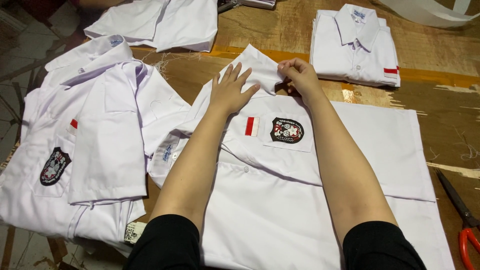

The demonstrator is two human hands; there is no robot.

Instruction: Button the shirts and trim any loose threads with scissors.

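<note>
A white shirt (350, 150) lies spread on the wooden table (440, 105) in front of me, with a black round badge (287, 130) on its pocket and a small red-and-white patch (252, 126) beside it. My left hand (231, 90) presses flat, fingers spread, on the shirt just below its collar (257, 67). My right hand (300, 76) pinches the collar's edge at the top of the shirt. Both forearms reach out from black sleeves.
A pile of white shirts (85, 145) with a similar badge lies at the left. One folded shirt (356, 47) sits at the back right, another white shirt (160, 22) at the back left. Red-handled scissors (462, 215) lie at the right edge.
</note>
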